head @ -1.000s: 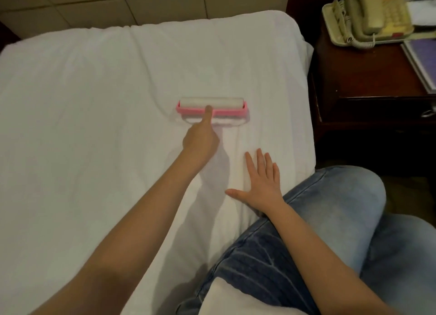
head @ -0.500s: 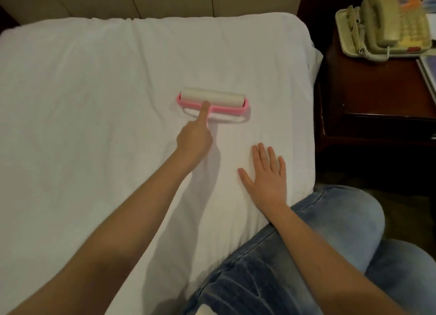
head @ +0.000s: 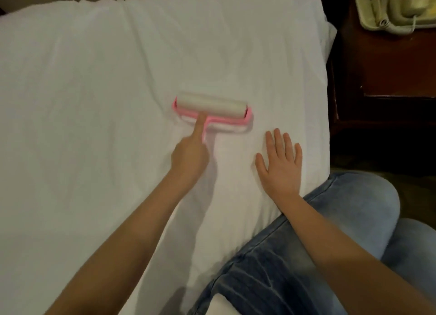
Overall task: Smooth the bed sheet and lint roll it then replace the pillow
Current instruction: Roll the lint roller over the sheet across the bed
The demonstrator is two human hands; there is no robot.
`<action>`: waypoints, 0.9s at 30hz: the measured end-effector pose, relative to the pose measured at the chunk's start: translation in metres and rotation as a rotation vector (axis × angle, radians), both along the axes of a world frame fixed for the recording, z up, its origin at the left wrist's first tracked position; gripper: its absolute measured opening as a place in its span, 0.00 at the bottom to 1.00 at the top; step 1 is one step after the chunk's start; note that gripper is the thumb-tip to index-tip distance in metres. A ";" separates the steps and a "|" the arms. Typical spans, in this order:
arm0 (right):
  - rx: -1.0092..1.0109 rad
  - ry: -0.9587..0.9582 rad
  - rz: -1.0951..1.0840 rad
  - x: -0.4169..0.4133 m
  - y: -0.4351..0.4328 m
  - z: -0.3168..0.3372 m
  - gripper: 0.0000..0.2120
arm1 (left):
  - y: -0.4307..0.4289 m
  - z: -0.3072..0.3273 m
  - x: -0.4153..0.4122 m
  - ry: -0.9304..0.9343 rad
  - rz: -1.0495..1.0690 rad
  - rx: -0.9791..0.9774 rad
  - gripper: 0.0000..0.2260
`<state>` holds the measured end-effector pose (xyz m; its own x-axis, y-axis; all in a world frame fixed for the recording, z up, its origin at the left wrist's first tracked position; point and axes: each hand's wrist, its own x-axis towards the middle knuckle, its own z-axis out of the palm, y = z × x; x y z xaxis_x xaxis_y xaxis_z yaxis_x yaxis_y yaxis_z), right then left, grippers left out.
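The lint roller (head: pixel 212 107) lay flat on the white bed sheet (head: pixel 94 107), mid-bed, toward the right edge. The left hand (head: pixel 190 158) gripped its pink handle, forefinger stretched out along it to the frame. Just right of it, the right hand (head: pixel 280 166) was pressed flat on the sheet, fingers straight and spread, holding nothing. A telephone (head: pixel 389 7) sat on the dark nightstand (head: pixel 382 62) alongside.

Beige corded telephone (head: pixel 398 5) on dark wooden nightstand (head: pixel 382 62), top right.
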<state>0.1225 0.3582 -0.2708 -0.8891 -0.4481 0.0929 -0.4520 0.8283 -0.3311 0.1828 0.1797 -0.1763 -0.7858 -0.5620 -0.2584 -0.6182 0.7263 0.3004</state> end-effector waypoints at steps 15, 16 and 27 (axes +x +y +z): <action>0.128 -0.120 0.040 -0.051 -0.018 0.018 0.37 | 0.007 0.023 0.010 -0.113 -0.049 0.069 0.33; 0.146 -0.121 0.044 -0.060 -0.019 0.020 0.38 | 0.000 0.022 -0.015 -0.083 -0.050 0.073 0.32; 0.192 -0.116 0.038 -0.105 -0.031 0.020 0.32 | -0.006 0.011 -0.059 -0.012 -0.039 0.052 0.33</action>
<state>0.0179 0.3277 -0.2506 -0.8709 -0.4814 -0.0992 -0.4525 0.8641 -0.2204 0.1242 0.1737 -0.1656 -0.8033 -0.5167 -0.2962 -0.5938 0.7334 0.3309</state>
